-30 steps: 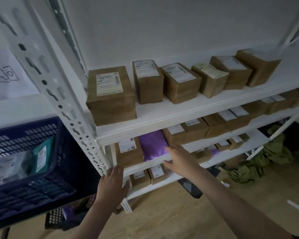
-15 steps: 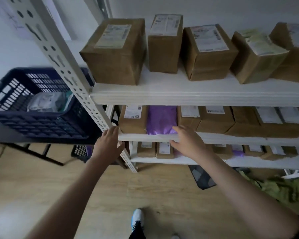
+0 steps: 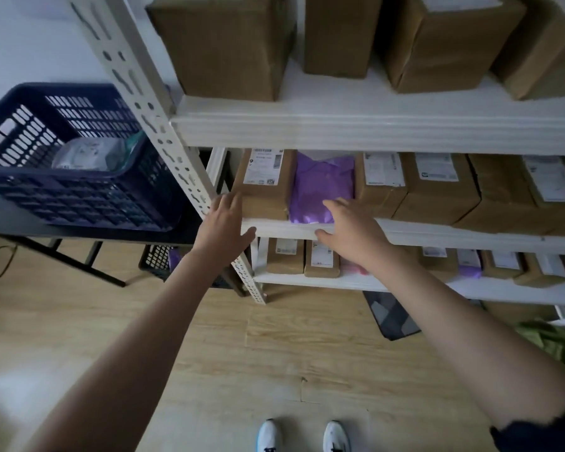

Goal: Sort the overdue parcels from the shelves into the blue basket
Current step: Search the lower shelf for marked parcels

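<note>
- Head view: a tall white metal shelf rack (image 3: 372, 132) is filling the top and right of the frame, with three boards showing.
- Big brown cardboard boxes (image 3: 229, 50) are sitting in a row on the top board.
- On the middle board, a soft purple plastic mail bag (image 3: 320, 181) is lying between a brown cardboard box with a white label (image 3: 263, 187) on its left and more brown boxes on its right.
- The right hand (image 3: 349, 228) is resting on the front of the purple bag, fingers straight and a little apart, thumb on the board's edge.
- The left hand (image 3: 224, 226) is lying flat by the rack's holed white post (image 3: 150, 106), fingers straight and together, tips touching the labelled box.
- The dark blue plastic basket (image 3: 69, 190) is sitting at the middle left of the frame on a black table (image 3: 79, 228), with a grey plastic parcel (image 3: 85, 153) inside.
- White shoes (image 3: 304, 435) are standing on the wooden floor at the bottom.
</note>
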### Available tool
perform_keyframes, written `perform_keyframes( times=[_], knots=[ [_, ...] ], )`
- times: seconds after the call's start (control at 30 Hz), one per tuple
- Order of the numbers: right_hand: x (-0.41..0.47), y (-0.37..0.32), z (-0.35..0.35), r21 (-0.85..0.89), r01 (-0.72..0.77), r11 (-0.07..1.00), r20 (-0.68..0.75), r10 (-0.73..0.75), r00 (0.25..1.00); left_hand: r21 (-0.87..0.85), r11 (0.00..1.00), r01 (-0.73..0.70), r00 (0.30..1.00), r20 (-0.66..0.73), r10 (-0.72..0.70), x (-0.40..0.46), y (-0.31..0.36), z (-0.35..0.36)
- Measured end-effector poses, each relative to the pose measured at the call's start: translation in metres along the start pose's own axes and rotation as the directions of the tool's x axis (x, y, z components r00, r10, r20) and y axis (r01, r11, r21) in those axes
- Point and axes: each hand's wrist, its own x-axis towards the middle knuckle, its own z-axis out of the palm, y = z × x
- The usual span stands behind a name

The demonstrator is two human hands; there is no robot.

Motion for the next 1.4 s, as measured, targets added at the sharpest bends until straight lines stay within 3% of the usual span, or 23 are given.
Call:
perform_keyframes(
  times=[0.17,0.67,0.87,1.13,1.4],
  knots=[
    [0.028,-0.016,0.038,0.002,-0.033,0.999,0.010,0.033,0.999,-0.082,0.997,0.015,0.996,-0.090,-0.022,0.017,-0.018,0.020],
    [0.105,-0.016,0.076,0.185,-0.089,0.979,-0.058,0.101,0.993,-0.339,0.941,-0.013,1.000,-0.008,0.011,0.070,-0.041,0.053],
    [0.097,-0.023,0.078,0.203,-0.047,0.978,-0.127,0.074,0.989,-0.488,0.873,-0.003,1.000,-0.027,-0.012,0.069,-0.039,0.060],
    [0.050,-0.046,0.088,0.277,-0.133,0.952,-0.103,0.167,0.981,-0.446,0.894,-0.039,0.997,-0.073,0.007,0.010,-0.042,0.055],
    [-0.031,-0.065,0.090,0.308,-0.062,0.950,-0.282,0.153,0.947,-0.475,0.874,-0.106,0.989,-0.144,0.041,-0.061,-0.022,0.034]
  ],
)
